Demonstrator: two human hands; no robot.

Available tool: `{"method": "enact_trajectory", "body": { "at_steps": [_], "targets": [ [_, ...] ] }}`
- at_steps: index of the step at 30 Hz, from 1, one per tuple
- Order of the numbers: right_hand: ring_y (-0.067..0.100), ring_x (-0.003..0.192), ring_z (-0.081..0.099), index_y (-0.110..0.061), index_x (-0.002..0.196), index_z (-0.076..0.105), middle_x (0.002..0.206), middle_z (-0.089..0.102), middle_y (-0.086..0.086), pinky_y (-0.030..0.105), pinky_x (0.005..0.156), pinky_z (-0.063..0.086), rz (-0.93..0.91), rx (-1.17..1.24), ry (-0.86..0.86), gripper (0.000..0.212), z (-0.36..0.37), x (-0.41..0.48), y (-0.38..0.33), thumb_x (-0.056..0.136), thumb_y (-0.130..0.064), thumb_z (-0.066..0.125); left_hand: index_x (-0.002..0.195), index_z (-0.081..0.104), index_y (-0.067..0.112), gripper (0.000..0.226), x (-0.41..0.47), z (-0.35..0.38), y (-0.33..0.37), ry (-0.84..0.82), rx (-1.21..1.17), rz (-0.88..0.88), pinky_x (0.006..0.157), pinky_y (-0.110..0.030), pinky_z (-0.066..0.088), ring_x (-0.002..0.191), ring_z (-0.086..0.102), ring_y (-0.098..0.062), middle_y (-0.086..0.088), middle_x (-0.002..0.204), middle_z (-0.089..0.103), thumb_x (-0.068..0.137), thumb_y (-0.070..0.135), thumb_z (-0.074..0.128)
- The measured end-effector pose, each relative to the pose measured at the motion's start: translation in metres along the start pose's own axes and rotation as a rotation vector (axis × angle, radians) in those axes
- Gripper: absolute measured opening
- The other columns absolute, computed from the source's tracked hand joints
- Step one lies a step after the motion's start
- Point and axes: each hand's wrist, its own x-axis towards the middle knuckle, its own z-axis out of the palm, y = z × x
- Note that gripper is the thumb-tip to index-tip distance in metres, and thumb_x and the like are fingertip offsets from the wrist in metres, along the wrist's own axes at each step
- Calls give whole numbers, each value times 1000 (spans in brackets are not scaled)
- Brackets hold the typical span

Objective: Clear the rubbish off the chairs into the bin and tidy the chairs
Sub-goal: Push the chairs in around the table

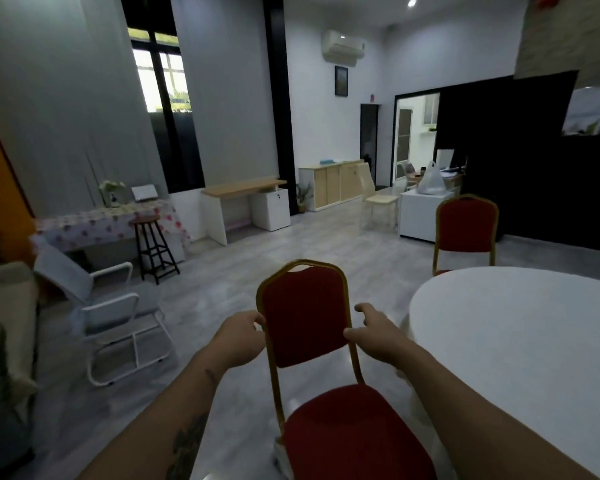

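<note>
A red padded chair [303, 317] with a gold frame stands right in front of me, its seat [354, 434] bare and towards me. My left hand [238, 337] is closed on the left edge of its backrest. My right hand [378, 336] is at the right edge with its thumb on the frame and its fingers spread. A pale, blurred object [280, 453] shows beside the seat's left front corner; I cannot tell what it is. A second red chair [465, 226] stands farther off at the right, behind the table. No bin is in view.
A round table with a white cloth [520, 344] is close on the right of the near chair. A white-framed lounge chair [115, 317] and a dark stool [153, 247] stand at the left. A white plastic bag [432, 183] sits on a white cabinet at the back.
</note>
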Motion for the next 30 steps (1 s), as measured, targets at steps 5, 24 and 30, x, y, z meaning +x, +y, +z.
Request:
{"method": "enact_trajectory", "body": {
  "at_steps": [5,24,30],
  "targets": [
    [17,100,60,-15,154,28,139,44,13,22,68,51,49,-4,-42,76,25,47,-24,88,-24,64,134,50,25,41,50,-27,-37,7,239,58,102,-42,46,123,48,-27,-7,137,50,93,25,48],
    [38,131,47,-22,159,13,160,17,18,51,107,46,238,-107,-163,85,99,253,-35,89,-33,61,153,14,31,86,277,-43,-110,-30,800,301,117,-50,20,147,18,-27,-4,160,23,82,4,52],
    [42,144,29,-25,160,10,165,8,18,53,116,34,337,-33,-116,83,139,346,-42,94,-31,60,154,5,33,92,406,-20,-138,-84,863,465,117,-50,22,148,18,-30,-8,162,16,82,6,56]
  ]
}}
